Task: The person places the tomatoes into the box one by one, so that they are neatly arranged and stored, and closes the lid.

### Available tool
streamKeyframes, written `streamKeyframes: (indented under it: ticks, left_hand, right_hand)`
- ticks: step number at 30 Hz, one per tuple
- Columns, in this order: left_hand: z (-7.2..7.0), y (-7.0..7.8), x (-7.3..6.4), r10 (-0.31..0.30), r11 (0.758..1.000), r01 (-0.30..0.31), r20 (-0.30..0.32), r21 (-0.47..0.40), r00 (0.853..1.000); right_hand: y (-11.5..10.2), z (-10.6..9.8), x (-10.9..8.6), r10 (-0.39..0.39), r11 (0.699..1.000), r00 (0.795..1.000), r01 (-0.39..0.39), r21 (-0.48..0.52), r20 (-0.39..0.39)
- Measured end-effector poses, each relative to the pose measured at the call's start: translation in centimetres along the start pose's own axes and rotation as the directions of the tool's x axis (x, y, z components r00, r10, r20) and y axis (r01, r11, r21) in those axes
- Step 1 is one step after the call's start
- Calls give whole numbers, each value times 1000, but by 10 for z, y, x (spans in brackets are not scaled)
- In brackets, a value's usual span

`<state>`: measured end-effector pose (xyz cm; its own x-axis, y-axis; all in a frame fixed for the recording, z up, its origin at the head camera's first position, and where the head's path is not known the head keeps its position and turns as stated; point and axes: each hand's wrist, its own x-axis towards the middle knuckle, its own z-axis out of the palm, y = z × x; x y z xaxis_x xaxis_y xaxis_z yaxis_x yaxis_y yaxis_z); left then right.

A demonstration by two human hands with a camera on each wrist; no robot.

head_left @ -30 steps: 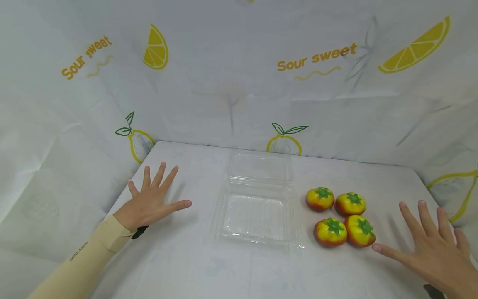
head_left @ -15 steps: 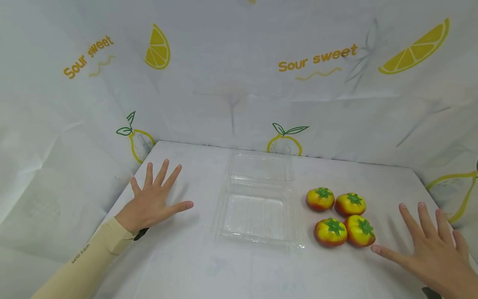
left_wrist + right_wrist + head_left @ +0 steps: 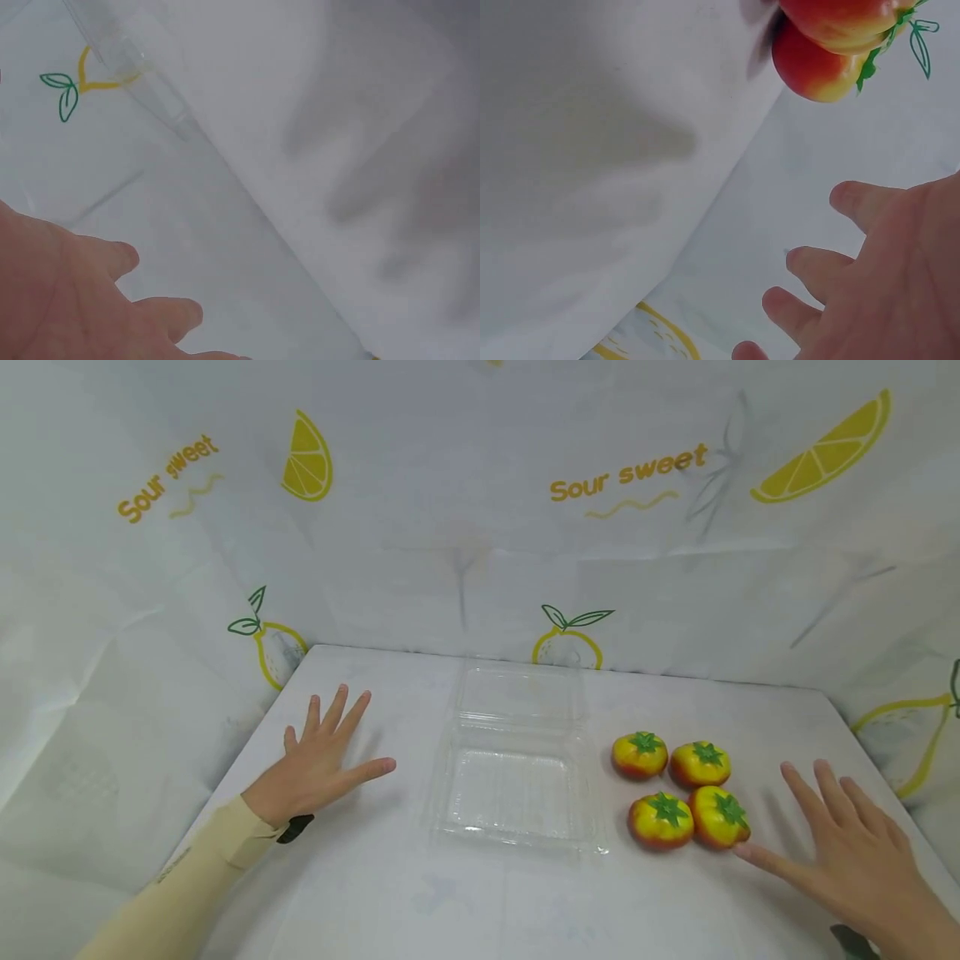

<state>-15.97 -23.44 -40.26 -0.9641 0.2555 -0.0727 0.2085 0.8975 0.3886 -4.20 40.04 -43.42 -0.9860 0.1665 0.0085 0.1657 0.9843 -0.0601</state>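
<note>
A clear plastic clamshell box (image 3: 517,793) lies open on the white table, its lid (image 3: 521,693) folded back toward the wall. To its right several yellow-and-red, tomato-like fruits with green star-shaped tops sit close together; one is the near-right fruit (image 3: 718,817). My left hand (image 3: 311,772) hovers palm down left of the box, fingers spread and holding nothing. Over the table's right side is my right hand (image 3: 855,852), also holding nothing, its thumb tip overlapping the near-right fruit in the head view. In the right wrist view, two fruits (image 3: 817,64) appear beyond the fingers.
A white sheet (image 3: 450,577) printed with lemons and "Sour sweet" hangs as a wall behind the table (image 3: 420,902) and along both sides. The table's back edge meets it just behind the box lid.
My left hand has moved slightly to the right. My right hand has drifted left, its fingers closer together, the thumb nearer the fruits. The box and fruits stay in place.
</note>
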Motion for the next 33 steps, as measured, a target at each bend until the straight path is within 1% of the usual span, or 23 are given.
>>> streamKeyframes:
  ticks: [4,6,8,11,14,16,18,19,21,23,24,25,28,31,33]
  left_hand:
    - [1,9,7,43,995,-43,3,-93,999]
    - [0,14,10,79,984,-79,-5,-158,997]
    - [-1,19,15,101,970,-101,-10,-220,995]
    - [0,27,22,107,949,-101,2,-297,994]
    - [4,35,31,83,920,-62,38,-388,996]
    - [7,41,38,61,881,-19,72,-474,996]
    - [11,45,44,36,821,39,119,-570,992]
    - [13,47,47,27,793,64,139,-606,990]
    - [18,50,53,9,728,116,179,-676,984]
    - [22,53,57,-2,683,152,207,-715,978]
    - [24,54,59,-4,668,164,217,-726,976]
    - [26,55,61,-8,657,175,225,-733,974]
    - [31,56,65,-19,638,199,243,-744,970]
    - [35,59,68,-23,619,210,250,-757,968]
    - [37,61,70,-26,601,217,252,-769,967]
  right_hand:
    - [-8,-4,1,-6,1000,1000,6,11,-2]
    - [-11,-6,1,-17,1000,1000,17,13,-12]
    - [-13,-7,2,-33,999,999,33,11,-26]
    - [-14,-8,3,-63,998,997,64,11,-50]
    - [-15,-9,4,-88,996,994,89,13,-65]
    - [-17,-10,5,-100,995,993,101,16,-65]
    - [-20,-12,6,-110,994,992,112,21,-53]
    - [-22,-14,7,-114,993,992,115,26,-45]
    - [-26,-16,7,-113,993,993,114,32,-18]
    - [-30,-19,7,-111,993,994,111,43,6]
    - [-31,-20,7,-113,992,994,112,55,13]
    - [-33,-22,8,-116,992,993,114,61,18]
    - [-36,-25,7,-133,988,991,130,85,29]
    - [-38,-25,6,-164,981,986,160,105,26]
    - [-39,-25,5,-177,979,984,173,108,27]
